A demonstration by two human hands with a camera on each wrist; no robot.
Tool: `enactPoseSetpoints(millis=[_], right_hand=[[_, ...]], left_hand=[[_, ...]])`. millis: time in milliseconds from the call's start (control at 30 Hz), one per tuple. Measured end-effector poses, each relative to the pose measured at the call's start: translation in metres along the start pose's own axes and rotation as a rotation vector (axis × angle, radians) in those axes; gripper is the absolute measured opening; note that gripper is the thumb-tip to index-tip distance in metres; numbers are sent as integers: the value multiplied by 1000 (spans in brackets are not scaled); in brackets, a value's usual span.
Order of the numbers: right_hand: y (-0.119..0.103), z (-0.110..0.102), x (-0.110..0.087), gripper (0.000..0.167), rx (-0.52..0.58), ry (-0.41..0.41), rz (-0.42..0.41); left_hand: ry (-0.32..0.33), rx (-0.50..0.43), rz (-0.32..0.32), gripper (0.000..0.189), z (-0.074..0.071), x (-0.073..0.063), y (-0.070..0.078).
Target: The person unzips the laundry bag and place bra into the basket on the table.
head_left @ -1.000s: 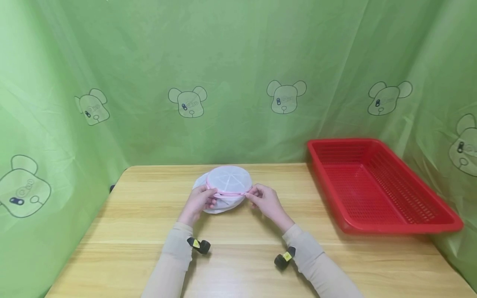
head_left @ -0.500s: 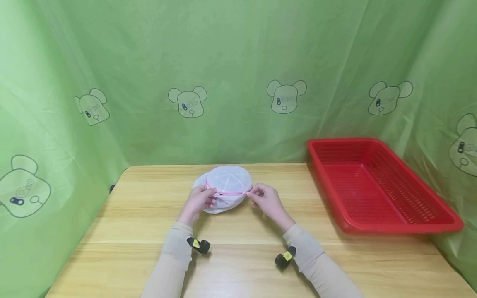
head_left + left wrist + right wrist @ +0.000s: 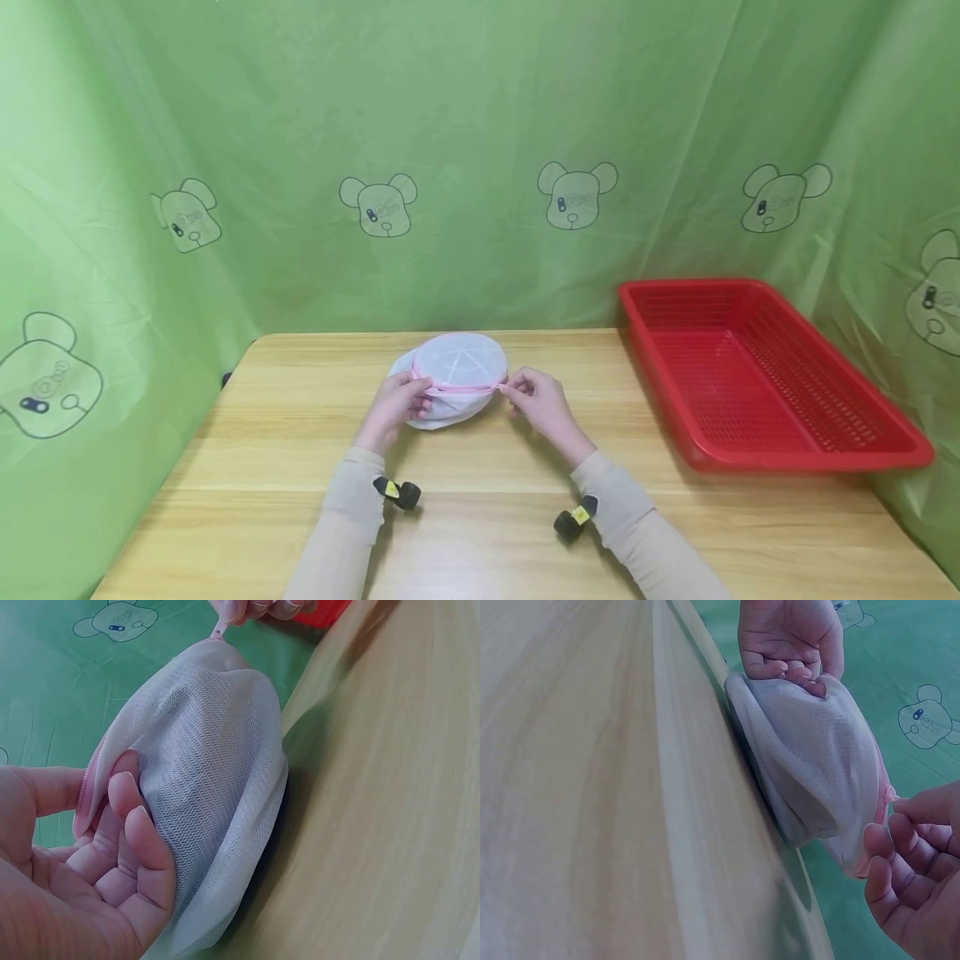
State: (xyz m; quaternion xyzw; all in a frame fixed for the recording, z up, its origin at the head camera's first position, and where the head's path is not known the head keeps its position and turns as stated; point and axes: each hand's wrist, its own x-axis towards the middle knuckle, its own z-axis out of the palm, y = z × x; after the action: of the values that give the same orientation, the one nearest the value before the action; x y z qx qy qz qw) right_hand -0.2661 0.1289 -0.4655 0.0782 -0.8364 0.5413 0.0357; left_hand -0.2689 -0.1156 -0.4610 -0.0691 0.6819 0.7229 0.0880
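Note:
A white mesh laundry bag [image 3: 460, 360] with a round top and a pink zipper [image 3: 467, 388] sits at the table's far middle. My left hand [image 3: 392, 408] pinches the zipper edge at the bag's left between thumb and fingers; the left wrist view shows fingertips against the mesh [image 3: 199, 750]. At the right end of the zipper, my right hand [image 3: 538, 403] pinches the small pink zipper pull [image 3: 218, 630]. In the right wrist view its other fingers [image 3: 881, 881] are loosely curled beside the bag. What the bag holds, if anything, is hidden.
A red plastic basket [image 3: 675, 417] with slotted walls stands right of the bag on the wooden table [image 3: 480, 517]. Green curtain [image 3: 472, 100] with bear-head prints surrounds the table at the back and sides.
My left hand has shifted slightly left and my right hand slightly right and up, with the zipper pull. The dark slit along the zipper looks narrower. The basket has not moved.

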Motion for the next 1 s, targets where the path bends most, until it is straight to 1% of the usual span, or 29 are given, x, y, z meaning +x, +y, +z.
enactPoseSetpoints(millis=[200,500,700,1000], right_hand=[[1,0,1,13,5,-2,-10],[-1,-1,0,13,2,-2,-11],[-1,0,1,13,19,-1,-9],[-1,2,1,15,57,-5,-6]], left_hand=[[2,2,-3,7,0,2,-1],[-4,-8,5,10,1,1,0],[-11,8,1,14,0,0,0],[-29,13,-34,22,-2,-1,4]])
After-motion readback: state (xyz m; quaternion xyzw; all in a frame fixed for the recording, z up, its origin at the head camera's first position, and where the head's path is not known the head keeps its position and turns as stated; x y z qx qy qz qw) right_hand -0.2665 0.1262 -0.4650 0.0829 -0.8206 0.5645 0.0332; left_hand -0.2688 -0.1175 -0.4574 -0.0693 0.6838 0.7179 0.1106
